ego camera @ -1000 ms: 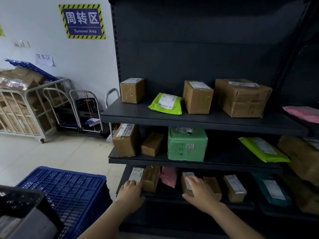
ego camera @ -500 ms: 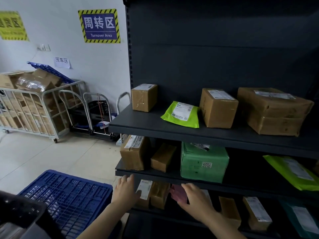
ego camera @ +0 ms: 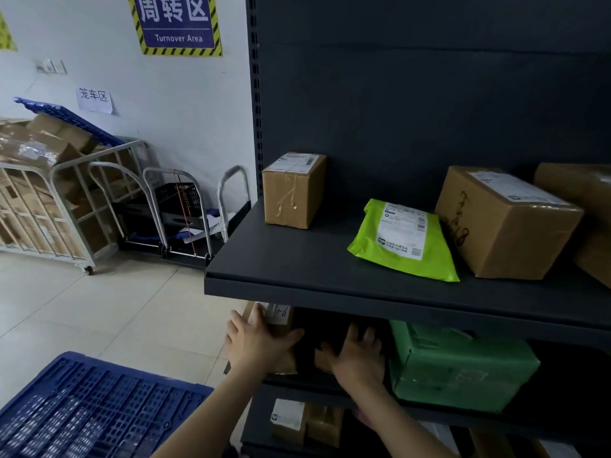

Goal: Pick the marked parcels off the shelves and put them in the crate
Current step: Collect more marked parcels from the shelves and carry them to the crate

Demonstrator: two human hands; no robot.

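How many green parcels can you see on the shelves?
2. A lime-green mailer bag lies on the upper shelf. A darker green box sits one level lower, just right of the right hand. More may be hidden in the dark shelves.

Left hand, right hand: bare; forearms bare to frame edge.

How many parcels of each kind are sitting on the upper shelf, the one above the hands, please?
Brown cardboard boxes: 3 (left box, middle box, right-edge box, partly cut off by the frame)
Lime-green mailer bag: 1
Total on the upper shelf: 4
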